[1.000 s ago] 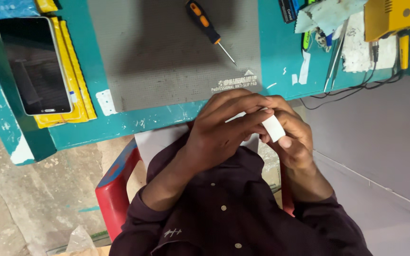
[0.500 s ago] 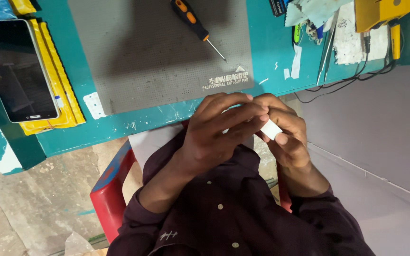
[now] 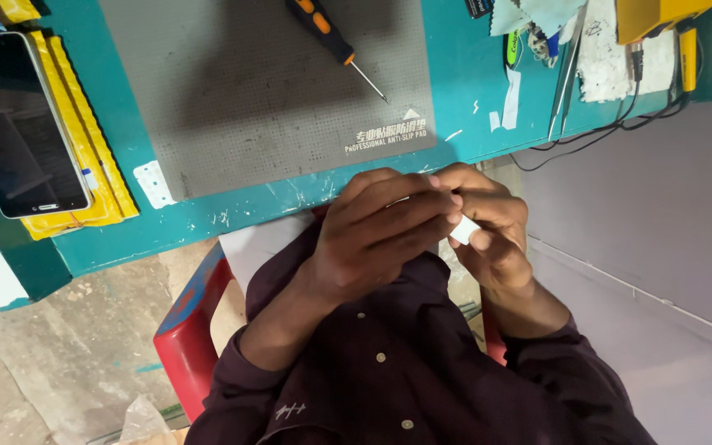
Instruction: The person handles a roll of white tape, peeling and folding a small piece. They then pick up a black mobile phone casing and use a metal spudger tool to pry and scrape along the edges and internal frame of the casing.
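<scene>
Up and way off to the left of the grip, a dark glass-screened tablet [image 3: 18, 124] lies on a flat yellow padded envelope [image 3: 84, 177] on the scuffed teal workbench [image 3: 232, 210]. Closer, right above the hands, a grey dotted rubber mat [image 3: 232, 91] holds an orange-and-black-handled screwdriver [image 3: 331, 35]. Below the bench edge, the left hand [image 3: 372, 235] and right hand [image 3: 492, 231] are closed together, pinching a small white rectangular piece [image 3: 464, 230] between the fingertips. Up-right of the grip are thin metal tweezers [image 3: 566, 78] and a yellow boxy tool [image 3: 657, 15]. A red plastic chair [image 3: 187, 338] sits lower left.
</scene>
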